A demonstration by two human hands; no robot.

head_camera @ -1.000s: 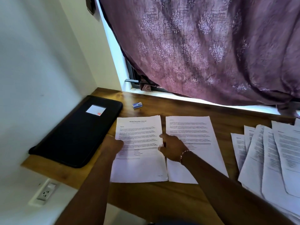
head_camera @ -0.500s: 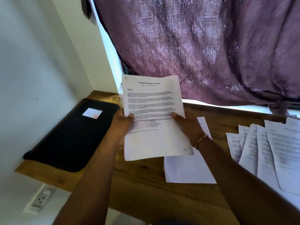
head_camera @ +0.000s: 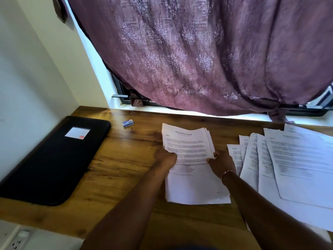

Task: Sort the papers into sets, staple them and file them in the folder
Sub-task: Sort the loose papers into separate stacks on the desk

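Both hands [head_camera: 166, 156] [head_camera: 219, 162] grip paper set [head_camera: 189, 147] (side edges).

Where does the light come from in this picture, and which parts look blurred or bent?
In the head view, daylight enters under the curtain, leaving a pale sheen on the table; also in the head view, print on the held stack and the fanned papers is smeared and unreadable; the wide lens bows the window edge at the left.

Both hands' grip on paper set [head_camera: 189, 150], black folder [head_camera: 54, 159] left
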